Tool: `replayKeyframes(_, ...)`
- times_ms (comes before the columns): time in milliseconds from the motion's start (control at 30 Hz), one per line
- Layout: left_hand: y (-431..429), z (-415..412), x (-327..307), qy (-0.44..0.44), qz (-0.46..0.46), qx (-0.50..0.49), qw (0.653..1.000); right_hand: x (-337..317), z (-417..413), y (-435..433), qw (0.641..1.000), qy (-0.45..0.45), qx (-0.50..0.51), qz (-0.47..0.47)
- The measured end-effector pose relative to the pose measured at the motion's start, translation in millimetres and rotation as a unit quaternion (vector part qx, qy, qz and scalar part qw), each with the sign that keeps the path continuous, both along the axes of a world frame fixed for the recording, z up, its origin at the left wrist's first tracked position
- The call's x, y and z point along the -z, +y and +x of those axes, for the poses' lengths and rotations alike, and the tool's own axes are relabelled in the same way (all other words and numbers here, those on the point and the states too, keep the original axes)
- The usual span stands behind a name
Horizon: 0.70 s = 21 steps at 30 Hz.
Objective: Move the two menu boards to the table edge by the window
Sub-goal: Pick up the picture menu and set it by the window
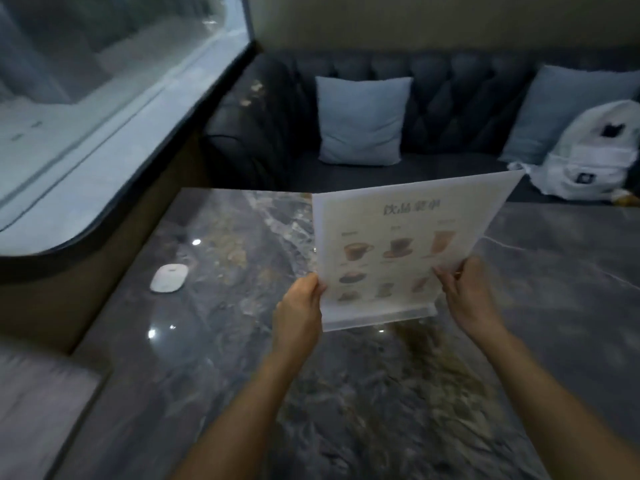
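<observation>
A clear acrylic menu board (398,251) with drink pictures is held above the dark marble table (242,341), tilted with its top leaning right. My left hand (299,306) grips its lower left edge. My right hand (465,292) grips its lower right edge. Its base strip hangs just above the tabletop. Only one menu board is in view. The window (104,98) runs along the table's left side.
A small white oval device (169,278) lies on the table near the window edge. A dark tufted sofa (450,109) behind the table holds two light blue cushions and a white backpack (595,157). A grey seat shows at lower left.
</observation>
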<state>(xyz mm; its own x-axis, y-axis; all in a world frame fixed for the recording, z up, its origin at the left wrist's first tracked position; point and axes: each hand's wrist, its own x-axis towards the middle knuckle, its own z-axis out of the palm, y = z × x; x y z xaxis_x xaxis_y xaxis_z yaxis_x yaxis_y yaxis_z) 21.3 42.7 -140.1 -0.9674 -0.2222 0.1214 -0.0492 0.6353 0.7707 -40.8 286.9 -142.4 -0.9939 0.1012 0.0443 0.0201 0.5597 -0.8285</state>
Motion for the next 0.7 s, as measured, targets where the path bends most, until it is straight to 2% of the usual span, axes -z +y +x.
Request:
replayKeyframes(233,-105.6,25.8,-8.7,0.007,0.039,-0.125,0.991,-7.7,-19.7,-137.0,0.994,0.003,-0.100,-0.051)
replayKeyframes(400,-176.7,50.2,-8.3,0.023,0.049,-0.243,0.969,-9.9,-29.6,-235.3,0.989,0.006,-0.149,-0.020)
replayKeyframes(533,-222.1,64.2,-5.2,0.017,0.051,-0.300,0.952,-8.5,-32.6,-300.4,0.973,0.014,-0.225,-0.050)
replayKeyframes(700,-255.7,74.7,-1.4,0.004,0.079,-0.357,0.931,-2.5,-40.8,-358.0,0.963,0.011,-0.261,-0.065)
